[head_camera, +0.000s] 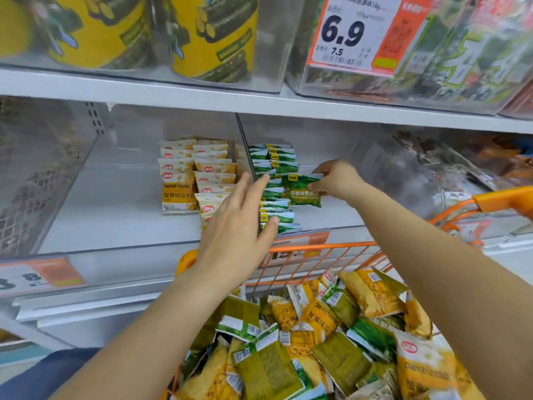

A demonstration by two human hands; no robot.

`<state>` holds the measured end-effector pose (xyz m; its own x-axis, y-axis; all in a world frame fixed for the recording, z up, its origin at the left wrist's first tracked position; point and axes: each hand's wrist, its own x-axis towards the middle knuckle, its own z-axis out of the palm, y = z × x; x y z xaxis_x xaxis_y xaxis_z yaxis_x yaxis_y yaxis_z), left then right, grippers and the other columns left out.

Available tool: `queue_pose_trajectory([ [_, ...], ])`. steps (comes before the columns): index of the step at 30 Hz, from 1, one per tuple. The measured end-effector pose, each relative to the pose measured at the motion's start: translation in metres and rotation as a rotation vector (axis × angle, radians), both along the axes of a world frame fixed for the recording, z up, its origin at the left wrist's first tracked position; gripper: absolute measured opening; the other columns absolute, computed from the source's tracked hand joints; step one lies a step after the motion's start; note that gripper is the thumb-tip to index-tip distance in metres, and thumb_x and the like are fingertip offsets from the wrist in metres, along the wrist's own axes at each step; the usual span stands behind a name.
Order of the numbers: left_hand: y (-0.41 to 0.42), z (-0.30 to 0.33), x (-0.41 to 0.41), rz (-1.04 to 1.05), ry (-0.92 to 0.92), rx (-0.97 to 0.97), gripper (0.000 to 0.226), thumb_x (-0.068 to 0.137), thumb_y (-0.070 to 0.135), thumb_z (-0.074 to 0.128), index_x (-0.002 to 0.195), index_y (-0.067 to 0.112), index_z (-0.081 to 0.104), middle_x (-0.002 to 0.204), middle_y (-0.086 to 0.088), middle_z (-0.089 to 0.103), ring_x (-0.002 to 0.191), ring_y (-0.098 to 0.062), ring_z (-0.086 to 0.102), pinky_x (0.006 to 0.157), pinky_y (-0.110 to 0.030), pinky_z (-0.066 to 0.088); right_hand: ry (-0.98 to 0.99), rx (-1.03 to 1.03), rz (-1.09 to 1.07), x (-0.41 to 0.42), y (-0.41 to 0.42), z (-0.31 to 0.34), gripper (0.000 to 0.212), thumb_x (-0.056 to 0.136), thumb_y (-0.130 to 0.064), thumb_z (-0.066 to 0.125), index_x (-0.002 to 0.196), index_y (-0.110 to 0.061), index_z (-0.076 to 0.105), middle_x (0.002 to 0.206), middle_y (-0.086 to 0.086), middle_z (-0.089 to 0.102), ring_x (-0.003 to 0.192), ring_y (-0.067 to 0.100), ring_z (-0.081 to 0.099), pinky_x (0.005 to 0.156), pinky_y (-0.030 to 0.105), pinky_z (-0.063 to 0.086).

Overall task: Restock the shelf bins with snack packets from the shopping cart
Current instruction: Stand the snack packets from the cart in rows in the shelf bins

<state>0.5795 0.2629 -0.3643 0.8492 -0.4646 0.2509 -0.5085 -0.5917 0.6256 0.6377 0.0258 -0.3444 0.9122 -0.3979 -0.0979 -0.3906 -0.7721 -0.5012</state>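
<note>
Heaped snack packets [317,339] fill your orange cart [314,249] at lower right. Mid-frame, your right hand [336,179] pinches a green packet [302,189] inside the shelf bin [317,226]; your left hand [239,223], fingers spread, touches the green row [274,186].

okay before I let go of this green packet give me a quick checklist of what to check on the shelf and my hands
1. Right hand pinches the green packet: ok.
2. Packet is in the green-packet bin, right of the clear divider: ok.
3. Packet is in line with the green row: not ok, it sits to the right of it.
4. Left hand open, steadying the row: ok.
5. Bare bin floor to the right for a second row: ok.
6. Shopping cart holds more packets: ok.
</note>
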Motion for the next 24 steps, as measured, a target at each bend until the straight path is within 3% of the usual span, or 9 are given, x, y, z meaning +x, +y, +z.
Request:
queue_pose_trajectory([
  [3, 0.0, -0.002, 0.001, 0.006, -0.006, -0.019, 0.061, 0.097, 0.041, 0.045, 0.151, 0.037, 0.014, 0.161, 0.007, 0.006, 0.146, -0.013, 0.015, 0.113, -0.033, 0.025, 0.032, -0.05, 0.026, 0.022, 0.007, -0.017, 0.039, 0.083, -0.013, 0.071, 0.118, 0.001, 0.062, 0.121, 0.019, 0.062, 0.108, 0.035, 0.06, 0.094, 0.043, 0.049],
  [10, -0.001, -0.004, 0.004, 0.017, -0.006, -0.028, 0.059, 0.096, 0.039, 0.046, 0.149, 0.037, 0.019, 0.16, 0.008, 0.009, 0.144, -0.013, 0.02, 0.109, -0.033, 0.029, -0.024, 0.215, -0.007, 0.031, 0.01, -0.047, 0.06, 0.073, -0.012, 0.081, 0.125, -0.006, 0.052, 0.12, 0.012, 0.058, 0.104, 0.029, 0.06, 0.083, 0.034, 0.051],
  [14, -0.002, -0.003, 0.003, 0.022, -0.006, -0.018, 0.059, 0.096, 0.038, 0.047, 0.148, 0.038, 0.019, 0.16, 0.008, 0.009, 0.144, -0.013, 0.02, 0.109, -0.034, 0.029, -0.013, 0.21, -0.019, 0.034, 0.011, -0.049, 0.068, 0.069, -0.01, 0.084, 0.128, -0.005, 0.05, 0.13, 0.014, 0.055, 0.107, 0.033, 0.06, 0.092, 0.044, 0.051],
  [17, -0.002, -0.003, 0.002, 0.026, -0.006, -0.013, 0.059, 0.096, 0.038, 0.047, 0.149, 0.037, 0.019, 0.16, 0.008, 0.009, 0.144, -0.014, 0.02, 0.109, -0.035, 0.03, -0.038, 0.147, -0.041, 0.033, 0.011, -0.047, 0.066, 0.07, -0.013, 0.084, 0.127, -0.005, 0.051, 0.13, 0.014, 0.056, 0.11, 0.031, 0.059, 0.086, 0.036, 0.051],
  [20, -0.002, -0.003, 0.002, 0.026, -0.009, -0.008, 0.06, 0.096, 0.038, 0.047, 0.149, 0.037, 0.019, 0.16, 0.007, 0.01, 0.144, -0.014, 0.02, 0.109, -0.035, 0.03, -0.065, 0.03, -0.054, 0.033, 0.013, -0.045, 0.056, 0.076, -0.016, 0.08, 0.123, -0.004, 0.05, 0.124, 0.014, 0.057, 0.11, 0.03, 0.055, 0.072, 0.026, 0.038],
  [24, -0.002, -0.003, 0.002, 0.029, -0.01, -0.005, 0.06, 0.096, 0.038, 0.047, 0.149, 0.037, 0.019, 0.16, 0.006, 0.01, 0.144, -0.014, 0.02, 0.109, -0.035, 0.03, -0.08, 0.11, -0.105, 0.036, 0.013, -0.046, 0.069, 0.075, -0.015, 0.08, 0.128, -0.005, 0.038, 0.127, 0.016, 0.053, 0.113, 0.031, 0.053, 0.08, 0.031, 0.043],
])
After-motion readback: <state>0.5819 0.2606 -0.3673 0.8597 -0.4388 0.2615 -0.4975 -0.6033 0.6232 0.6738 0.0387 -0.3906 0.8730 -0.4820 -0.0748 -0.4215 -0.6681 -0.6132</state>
